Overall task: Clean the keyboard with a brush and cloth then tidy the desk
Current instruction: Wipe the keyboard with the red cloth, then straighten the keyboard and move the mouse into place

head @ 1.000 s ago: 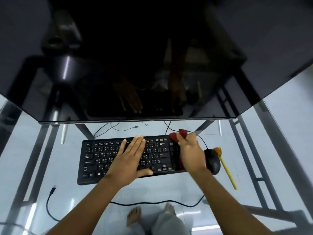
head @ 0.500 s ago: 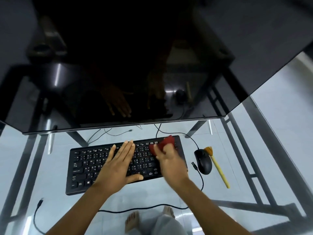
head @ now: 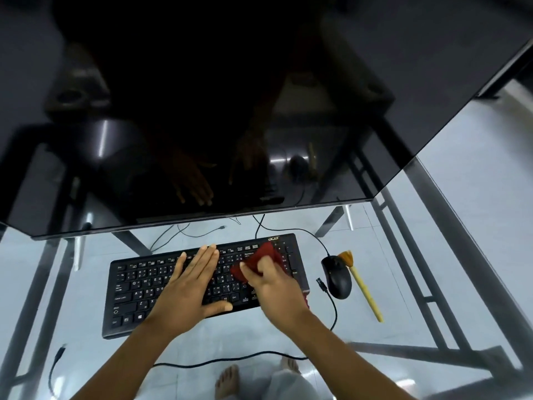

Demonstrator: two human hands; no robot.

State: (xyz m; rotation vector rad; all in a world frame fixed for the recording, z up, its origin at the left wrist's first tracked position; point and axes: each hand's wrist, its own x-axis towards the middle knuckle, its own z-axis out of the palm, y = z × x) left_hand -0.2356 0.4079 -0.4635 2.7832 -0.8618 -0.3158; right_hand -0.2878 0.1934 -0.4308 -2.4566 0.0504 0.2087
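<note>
Glass desk [head: 432, 255] carries a black keyboard [head: 138, 287]; left hand [head: 190, 287] lies flat, fingers spread, on the keys; right hand [head: 274, 287] clutches a red cloth [head: 264, 254] against them; mouse [head: 337, 275] and brush [head: 364, 287] lie alongside.

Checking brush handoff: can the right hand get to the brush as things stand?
Probably not directly: the right hand is gripping the red cloth, and the mouse lies between it and the brush.
</note>
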